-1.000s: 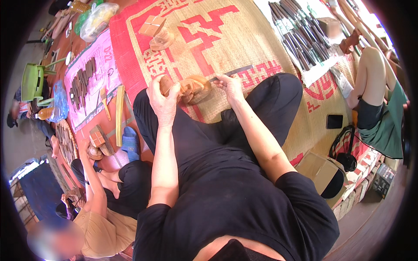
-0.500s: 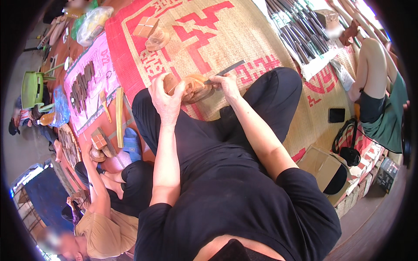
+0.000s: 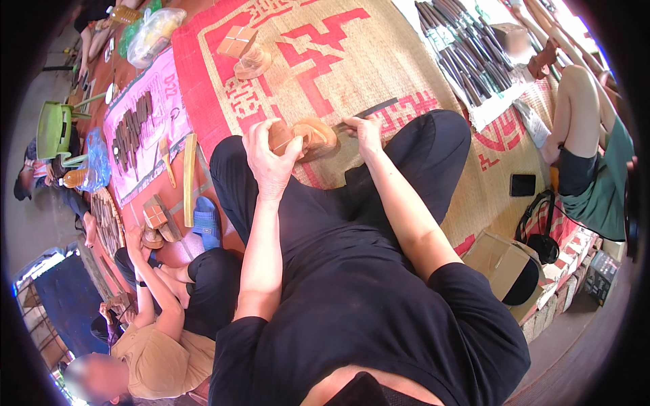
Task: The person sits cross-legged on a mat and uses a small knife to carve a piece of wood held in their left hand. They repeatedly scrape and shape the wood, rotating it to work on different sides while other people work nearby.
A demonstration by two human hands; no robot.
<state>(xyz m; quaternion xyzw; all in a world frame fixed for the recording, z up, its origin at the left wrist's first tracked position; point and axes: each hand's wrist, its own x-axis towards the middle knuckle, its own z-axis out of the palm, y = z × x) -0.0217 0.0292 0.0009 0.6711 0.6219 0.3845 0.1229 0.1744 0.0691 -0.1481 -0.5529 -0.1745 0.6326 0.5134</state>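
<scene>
Both forearms reach forward over the crossed legs. The left hand [image 3: 271, 159] arches from above, its thumb and fingers grasping the left end of a carved wooden piece [image 3: 317, 134]. The right hand [image 3: 366, 135] is turned palm-down, its fingers pinching a dark flat tool [image 3: 380, 107] that slants toward the far right; whether the tool's near end touches the wood, I cannot tell. The wooden piece is over the near part of the woven mat [image 3: 386, 51], nearer its left edge than its right. Toward the mat's far left corner are a tan block [image 3: 238, 40] and a rounded wooden piece [image 3: 253, 63].

Beyond the mat's left edge, a pink sheet [image 3: 166, 111] bears dark printed characters and a row of dark tools [image 3: 133, 128].

Half a second ago the right hand was closer to the carved piece, the tool overlapping its right side; now it sits farther right.
</scene>
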